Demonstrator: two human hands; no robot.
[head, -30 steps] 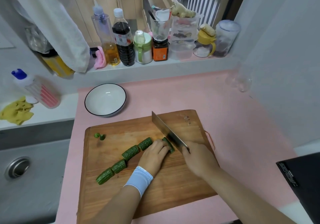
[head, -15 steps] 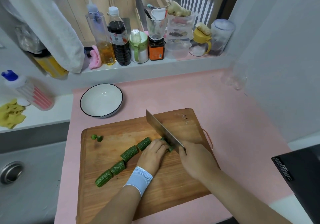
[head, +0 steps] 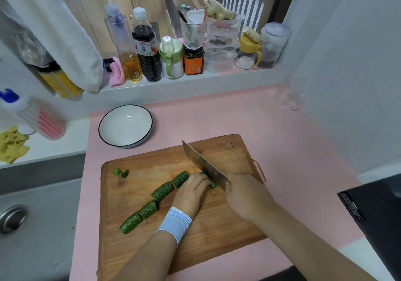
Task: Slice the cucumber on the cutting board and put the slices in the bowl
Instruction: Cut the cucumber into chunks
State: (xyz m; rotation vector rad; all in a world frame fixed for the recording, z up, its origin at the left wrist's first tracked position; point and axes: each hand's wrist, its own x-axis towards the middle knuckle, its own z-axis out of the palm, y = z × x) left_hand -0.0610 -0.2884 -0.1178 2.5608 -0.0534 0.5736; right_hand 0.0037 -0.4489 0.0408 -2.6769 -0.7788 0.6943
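A wooden cutting board [head: 195,235] lies on the pink mat. A row of thick cucumber pieces [head: 161,191] runs diagonally across it, and two small end bits [head: 120,172] sit near its far left corner. My left hand [head: 191,190], with a white wristband, holds down the cucumber piece [head: 212,184] at the row's right end. My right hand [head: 245,196] grips the handle of a cleaver [head: 200,163]; its blade stands on that piece, right beside my left fingertips. An empty white bowl [head: 125,125] with a dark rim sits beyond the board's far left corner.
Bottles, jars and containers [head: 173,48] line the window sill behind. A sink [head: 32,215] lies left of the mat, with a dish-soap bottle [head: 32,115] and a yellow cloth [head: 12,144] on the ledge. A black appliance [head: 377,213] stands at the right edge.
The hands and cleaver stay at the right end of the cucumber row. The blade sits a little lower on the piece than one second ago. The camera view shifted slightly.
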